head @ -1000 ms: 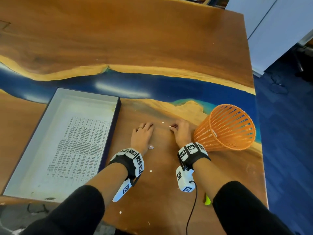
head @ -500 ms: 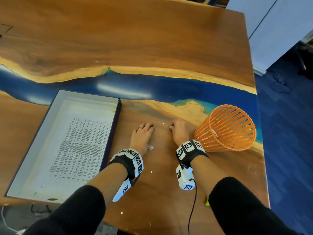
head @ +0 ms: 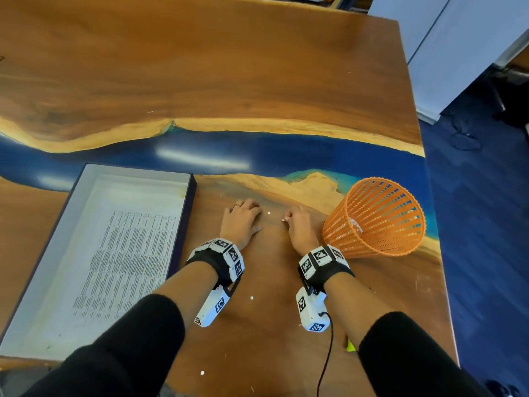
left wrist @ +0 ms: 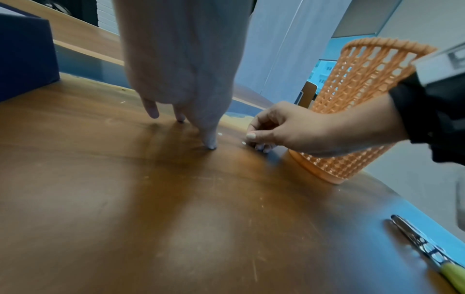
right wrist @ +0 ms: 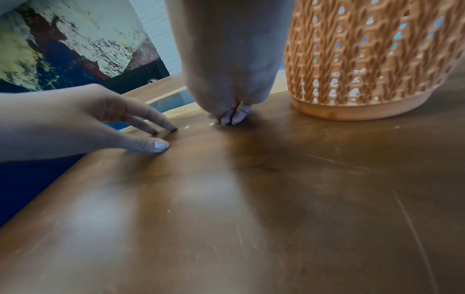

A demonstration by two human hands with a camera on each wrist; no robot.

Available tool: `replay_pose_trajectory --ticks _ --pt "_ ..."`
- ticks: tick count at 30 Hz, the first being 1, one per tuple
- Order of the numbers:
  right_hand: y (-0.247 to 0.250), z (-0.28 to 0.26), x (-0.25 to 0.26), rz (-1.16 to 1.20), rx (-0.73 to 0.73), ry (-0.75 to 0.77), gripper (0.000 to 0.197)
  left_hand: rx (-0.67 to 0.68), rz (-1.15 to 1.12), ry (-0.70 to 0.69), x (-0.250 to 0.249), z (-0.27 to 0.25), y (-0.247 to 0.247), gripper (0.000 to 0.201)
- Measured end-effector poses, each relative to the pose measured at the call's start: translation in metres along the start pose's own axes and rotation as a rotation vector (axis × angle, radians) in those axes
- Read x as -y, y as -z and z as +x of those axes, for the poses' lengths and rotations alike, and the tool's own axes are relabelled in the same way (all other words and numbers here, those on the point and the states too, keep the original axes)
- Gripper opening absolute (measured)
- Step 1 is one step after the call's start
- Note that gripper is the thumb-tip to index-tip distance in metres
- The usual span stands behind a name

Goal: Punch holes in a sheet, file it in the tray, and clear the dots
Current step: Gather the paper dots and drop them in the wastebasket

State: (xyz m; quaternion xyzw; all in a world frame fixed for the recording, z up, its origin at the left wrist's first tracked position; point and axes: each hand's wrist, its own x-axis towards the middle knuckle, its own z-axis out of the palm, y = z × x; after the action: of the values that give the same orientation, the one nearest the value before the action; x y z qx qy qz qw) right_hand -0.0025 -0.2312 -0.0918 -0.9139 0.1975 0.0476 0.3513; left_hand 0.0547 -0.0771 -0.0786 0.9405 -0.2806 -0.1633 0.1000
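Facing unreadable print: sheet (head: 126, 259), tray (head: 43, 253)

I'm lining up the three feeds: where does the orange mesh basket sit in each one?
Head: the orange mesh basket lies tipped at centre right, just right of the right hand.
Left wrist: upper right, behind the right hand.
Right wrist: upper right, filling that corner, its base on the table.
Shared landmark: the loose paper dot between the two hands.
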Motion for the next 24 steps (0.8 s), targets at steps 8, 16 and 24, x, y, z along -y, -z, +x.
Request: replay_pose_trajectory --ticks 8,16,24 --pt "0.001 0.001 -0.007 0.052 -0.019 0.039 0.008 -0.070 -0.075 0.031 -0.009 0.021 0.000 0.023" --pt "-0.001 0.002 -0.008 -0.004 -0.022 0.072 0.011 -0.096 -0.106 0.062 -0.017 0.028 -0.003 0.015" --pt "0.000 0.005 -0.004 -0.120 0.081 0.087 0.013 -0.102 -0.119 0.074 -0.019 0.031 0.001 0.012"
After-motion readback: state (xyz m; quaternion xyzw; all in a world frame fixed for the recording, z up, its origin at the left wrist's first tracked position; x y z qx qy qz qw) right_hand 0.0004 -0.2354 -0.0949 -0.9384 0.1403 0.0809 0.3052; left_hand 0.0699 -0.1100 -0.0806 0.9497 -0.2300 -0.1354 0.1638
